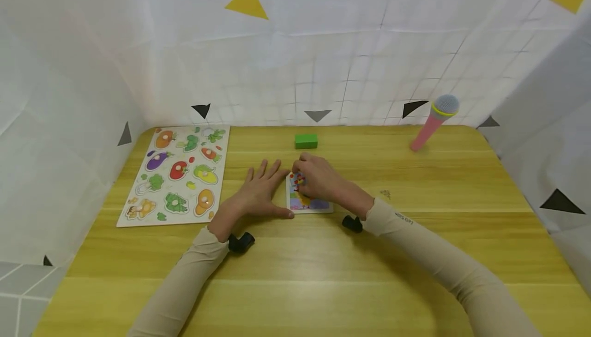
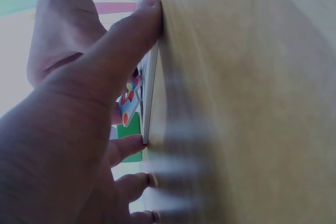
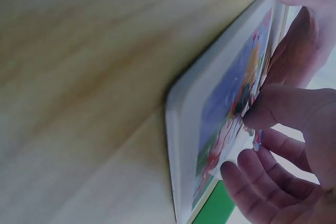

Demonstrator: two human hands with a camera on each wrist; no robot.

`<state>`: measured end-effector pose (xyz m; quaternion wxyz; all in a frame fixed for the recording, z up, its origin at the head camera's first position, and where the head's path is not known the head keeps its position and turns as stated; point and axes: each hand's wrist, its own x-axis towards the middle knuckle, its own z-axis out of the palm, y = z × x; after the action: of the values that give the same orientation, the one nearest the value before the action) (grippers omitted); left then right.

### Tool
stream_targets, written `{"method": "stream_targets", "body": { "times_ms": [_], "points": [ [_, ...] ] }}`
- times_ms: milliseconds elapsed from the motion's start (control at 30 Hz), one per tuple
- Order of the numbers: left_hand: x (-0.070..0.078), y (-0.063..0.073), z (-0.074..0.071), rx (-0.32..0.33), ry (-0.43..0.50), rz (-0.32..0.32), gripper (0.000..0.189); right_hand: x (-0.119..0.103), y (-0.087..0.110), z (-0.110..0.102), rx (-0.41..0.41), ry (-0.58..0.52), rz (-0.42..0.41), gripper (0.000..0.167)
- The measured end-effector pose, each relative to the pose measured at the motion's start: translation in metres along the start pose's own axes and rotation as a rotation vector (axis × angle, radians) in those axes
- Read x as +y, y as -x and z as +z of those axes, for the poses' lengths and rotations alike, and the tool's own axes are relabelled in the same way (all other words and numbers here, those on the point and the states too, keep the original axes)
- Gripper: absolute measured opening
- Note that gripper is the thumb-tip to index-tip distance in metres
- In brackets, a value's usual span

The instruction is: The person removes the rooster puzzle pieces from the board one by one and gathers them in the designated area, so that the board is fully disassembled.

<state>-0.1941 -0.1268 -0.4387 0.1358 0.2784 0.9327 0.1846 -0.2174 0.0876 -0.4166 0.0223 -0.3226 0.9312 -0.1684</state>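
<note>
So both hands are busy in the middle of the frame, right around a small picture puzzle board (image 3: 190, 129) lying flat on the wood-look bench (image 1: 300, 275). The left hand (image 1: 258, 193) has a wide grip, fingers fanned out, with the thumb on the board's lower left corner and the index finger touching its upper left one.

The right hand (image 1: 320, 178) comes in over the board from the right. Its grip is narrow, pinching a little puzzle piece (image 2: 131, 107) between thumb and finger. The left wrist view shows that piece tilted up off the board, pale blue with red spots.

Green block (image 1: 306, 141) sits just beyond the hands, upper middle of the frame. Over on the left there's a bigger vegetable board (image 1: 182, 218) covered in veggie pictures, and a pink toy microphone (image 1: 430, 125) with a grey head is at upper right. White sheeting (image 1: 323, 70) with yellow and dark triangles fills the top of the frame. Both sleeves are beige.
</note>
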Motion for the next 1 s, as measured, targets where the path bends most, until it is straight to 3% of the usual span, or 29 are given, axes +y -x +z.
{"method": "stream_targets", "body": {
  "times_ms": [333,1000],
  "points": [
    [-0.001,-0.001,0.001,0.012,-0.001,0.018,0.108,0.003,0.003,0.003,0.009,-0.128,0.009,0.040],
    [-0.003,0.000,0.002,0.014,-0.009,0.004,0.112,0.013,0.019,-0.009,0.027,-0.126,0.027,0.033]
  ]
}}
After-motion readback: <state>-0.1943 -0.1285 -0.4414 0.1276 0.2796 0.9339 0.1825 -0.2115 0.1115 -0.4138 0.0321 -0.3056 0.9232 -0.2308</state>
